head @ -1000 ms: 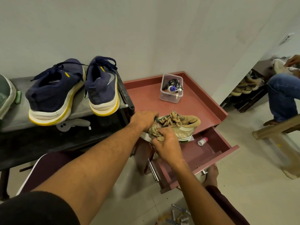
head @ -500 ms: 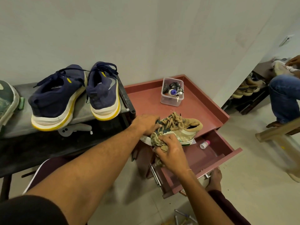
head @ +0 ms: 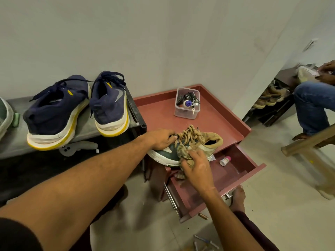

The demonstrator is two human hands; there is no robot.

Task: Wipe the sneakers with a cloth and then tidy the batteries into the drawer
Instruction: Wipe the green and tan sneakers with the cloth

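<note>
A tan and dark green sneaker (head: 208, 142) with thick tan laces lies on the front edge of the red cabinet top (head: 217, 122). My left hand (head: 161, 138) grips its toe end by the laces. My right hand (head: 195, 165) holds a crumpled tan cloth (head: 183, 152) against the sneaker's side, above the open red drawer (head: 241, 165). Several batteries (head: 204, 241) lie on the floor at the bottom edge, one more (head: 203, 216) under the drawer front.
Two navy sneakers (head: 76, 109) with yellow-white soles stand on a grey bench (head: 10, 138). A clear plastic box (head: 186, 103) of small items sits on the cabinet top. A small white bottle (head: 224, 160) lies in the drawer. Another person (head: 311, 104) sits at right.
My right hand has slid the cloth from the sneaker's toe toward its middle side. The left hand keeps its grip on the toe.
</note>
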